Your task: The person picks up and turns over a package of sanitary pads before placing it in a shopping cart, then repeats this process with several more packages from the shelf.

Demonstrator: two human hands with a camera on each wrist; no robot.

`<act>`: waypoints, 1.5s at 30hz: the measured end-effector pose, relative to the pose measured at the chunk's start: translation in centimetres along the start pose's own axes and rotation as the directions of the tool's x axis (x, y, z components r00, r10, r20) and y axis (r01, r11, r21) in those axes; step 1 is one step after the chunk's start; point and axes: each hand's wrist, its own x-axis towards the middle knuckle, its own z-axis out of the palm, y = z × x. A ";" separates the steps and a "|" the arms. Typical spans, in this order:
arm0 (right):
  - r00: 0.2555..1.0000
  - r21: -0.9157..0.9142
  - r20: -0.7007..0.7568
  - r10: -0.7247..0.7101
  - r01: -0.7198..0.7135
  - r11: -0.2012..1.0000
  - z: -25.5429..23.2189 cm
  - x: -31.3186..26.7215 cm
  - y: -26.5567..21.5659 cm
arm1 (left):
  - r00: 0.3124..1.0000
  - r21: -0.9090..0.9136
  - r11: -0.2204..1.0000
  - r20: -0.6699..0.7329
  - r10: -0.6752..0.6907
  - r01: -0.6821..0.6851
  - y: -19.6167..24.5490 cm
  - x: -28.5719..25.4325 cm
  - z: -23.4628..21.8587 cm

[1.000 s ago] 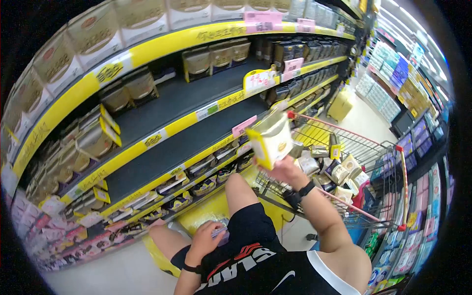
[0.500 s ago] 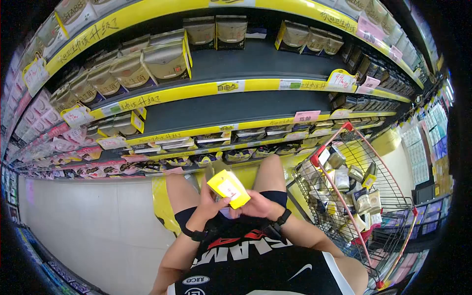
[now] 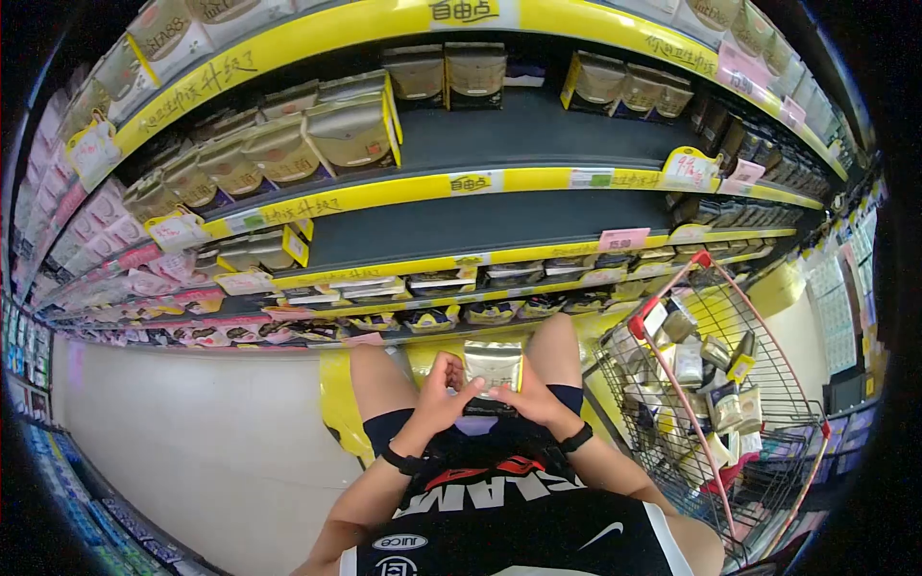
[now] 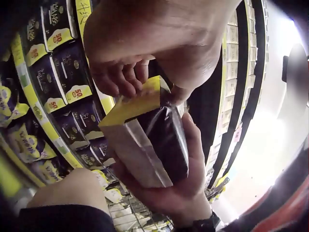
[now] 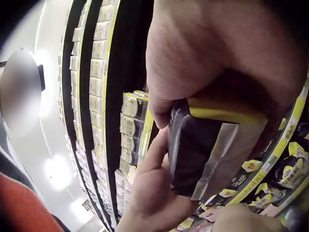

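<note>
A gold-and-white packet (image 3: 495, 366) with a dark end is held up between both hands in front of the lap. In the left wrist view, the packet (image 4: 154, 145) shows a yellow side panel and a black, folded wrapper end. My left hand (image 3: 441, 394) grips its left edge, thumb on the near face and fingers bent at the yellow panel. On the other side, my right hand (image 3: 540, 397) holds it, with the palm cupped under it in the left wrist view. Seen from the right wrist, the right hand (image 5: 212, 58) hides part of the packet.
Shelves (image 3: 547, 134) with gold packets (image 3: 355, 134) stand ahead. To the right, a wire shopping cart (image 3: 672, 384) with red corners holds several packets. A yellow floor mat (image 3: 344, 403) lies under the legs, beside pale tiled floor (image 3: 192, 422).
My right hand has brought the packet from near the cart to the lap, where the left hand joined it. The packet has turned from its yellow panel to its gold-and-white face.
</note>
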 end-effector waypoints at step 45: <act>0.986 -0.323 0.139 -0.091 0.132 0.937 -1.6 0.0 1.6 | 0.909 0.635 0.727 -0.092 0.407 -0.261 3.7 2.6 -6.2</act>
